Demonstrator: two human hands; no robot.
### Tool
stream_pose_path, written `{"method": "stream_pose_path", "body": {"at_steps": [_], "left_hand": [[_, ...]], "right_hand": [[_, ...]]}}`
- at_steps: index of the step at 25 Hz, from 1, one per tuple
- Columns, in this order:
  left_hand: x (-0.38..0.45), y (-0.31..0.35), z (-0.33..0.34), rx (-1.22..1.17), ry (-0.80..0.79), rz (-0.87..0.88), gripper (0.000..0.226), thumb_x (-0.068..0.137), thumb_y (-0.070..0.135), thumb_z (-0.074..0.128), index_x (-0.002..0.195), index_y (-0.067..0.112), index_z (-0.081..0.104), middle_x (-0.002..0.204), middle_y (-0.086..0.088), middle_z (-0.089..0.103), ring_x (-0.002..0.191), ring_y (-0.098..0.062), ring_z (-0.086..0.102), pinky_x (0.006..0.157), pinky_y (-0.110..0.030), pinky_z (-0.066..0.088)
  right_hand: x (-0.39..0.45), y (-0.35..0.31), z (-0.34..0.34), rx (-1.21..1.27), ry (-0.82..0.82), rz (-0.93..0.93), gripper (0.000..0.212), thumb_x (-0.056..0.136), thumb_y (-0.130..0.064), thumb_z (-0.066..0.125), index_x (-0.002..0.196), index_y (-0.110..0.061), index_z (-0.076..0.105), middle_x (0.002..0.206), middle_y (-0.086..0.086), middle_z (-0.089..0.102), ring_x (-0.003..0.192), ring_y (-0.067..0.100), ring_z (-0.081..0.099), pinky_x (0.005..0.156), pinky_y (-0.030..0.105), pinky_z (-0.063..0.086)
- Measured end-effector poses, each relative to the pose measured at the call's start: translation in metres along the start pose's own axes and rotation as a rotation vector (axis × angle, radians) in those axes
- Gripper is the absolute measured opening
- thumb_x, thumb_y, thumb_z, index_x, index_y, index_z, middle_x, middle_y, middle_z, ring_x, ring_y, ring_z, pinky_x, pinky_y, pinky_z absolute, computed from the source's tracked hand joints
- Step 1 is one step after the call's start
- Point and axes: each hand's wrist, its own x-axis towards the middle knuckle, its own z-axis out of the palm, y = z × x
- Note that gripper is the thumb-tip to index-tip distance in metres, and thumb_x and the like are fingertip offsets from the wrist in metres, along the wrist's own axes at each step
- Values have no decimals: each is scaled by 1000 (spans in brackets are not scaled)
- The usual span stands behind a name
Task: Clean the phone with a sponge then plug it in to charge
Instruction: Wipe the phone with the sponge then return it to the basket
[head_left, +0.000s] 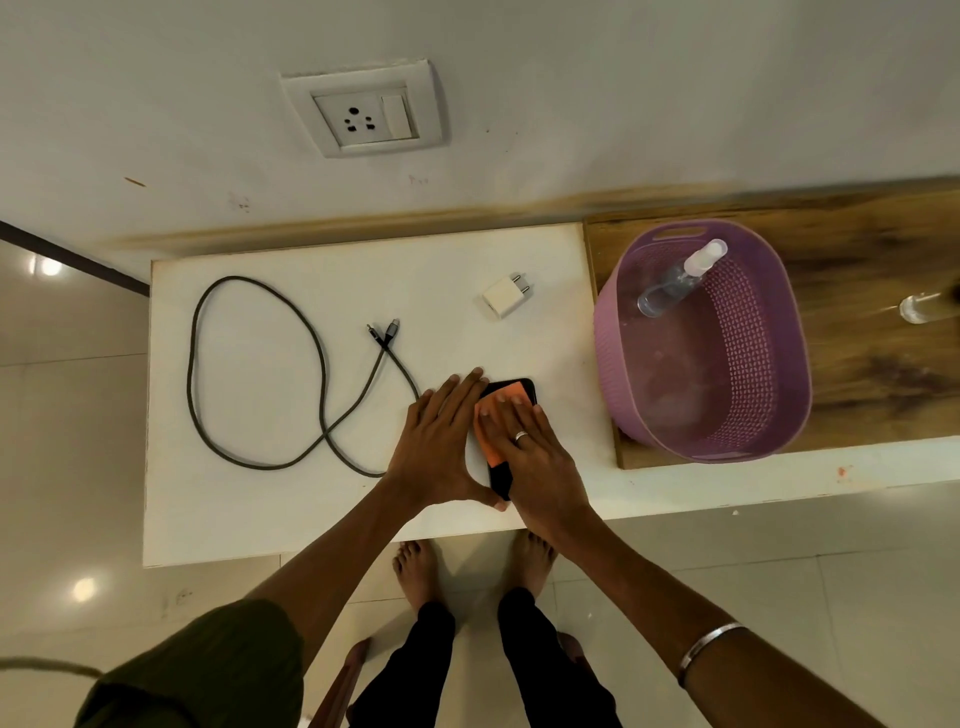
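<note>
A flat white counter (270, 499) filled the middle of the frame. A round purple basket (769, 374) with holes sat at the right. Near center, the flat left hand (441, 441) steadied the shiny black phone (501, 478). The right hand (535, 457), fingers straight, pressed a soft orange sponge (488, 441) on it.
</note>
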Motion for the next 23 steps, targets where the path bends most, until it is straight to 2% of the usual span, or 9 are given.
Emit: {"method": "stream_pose_path", "body": {"at_steps": [1,4,6,9,13,16,19,21,23], "left_hand": [[0,0,0,1,-1,0,152,40,99,58,160,23,4,169,5,0,156,-17,-7,124,-42,-2],[-1,2,-1,12,1,-8,152,41,99,59,160,23,4,169,5,-1,155,-16,-8,125,-44,1],[0,2,-2,6,-6,-13,152,41,100,59,160,24,3,169,5,0,156,-18,-4,125,-46,4],[-1,3,-2,26,-10,-10,153,41,101,57,160,23,1,169,5,-1,156,-20,-3,126,-47,5],[-2,3,-2,33,-14,-7,153,41,100,58,160,21,2,169,3,0,156,-21,-2,126,-47,4],[-2,3,-4,52,-30,-1,152,43,98,59,160,19,2,169,1,0,156,-22,-2,126,-46,3],[-2,3,-3,128,-31,1,144,52,92,61,160,19,-1,169,1,-3,156,-22,-2,127,-48,7],[-2,3,-4,139,-22,3,141,55,91,62,160,19,0,169,0,-2,156,-22,0,126,-50,12],[-2,3,-5,111,-29,-1,149,47,97,57,160,20,-1,169,1,-2,156,-22,-2,127,-46,5]], "right_hand": [[0,0,-2,-41,45,-38,89,78,-43,75,146,-6,31,150,16,40,139,37,35,115,45,27],[-3,1,-9,-149,77,-56,83,77,-40,76,143,-5,37,147,15,44,137,34,39,115,43,26],[-7,7,-13,-166,81,13,80,79,-35,75,143,-3,39,148,15,42,138,34,38,115,45,29],[-14,11,-14,-94,69,156,79,86,-31,69,148,-3,29,155,14,30,144,34,26,118,47,25],[-16,-5,-5,-14,155,282,83,79,-32,75,145,0,36,152,18,36,142,37,29,117,50,26],[-19,-23,11,15,129,210,90,72,-31,81,145,0,37,152,17,36,142,36,28,114,49,31],[-25,-33,24,27,111,150,84,76,-15,81,147,-8,37,154,11,32,143,31,24,113,46,31],[-28,-29,24,-18,91,72,82,76,-12,81,146,-10,39,154,10,34,142,32,29,113,47,32],[-28,-19,17,-87,88,12,83,71,-18,84,143,-8,44,149,12,43,138,32,37,111,47,34]]}}
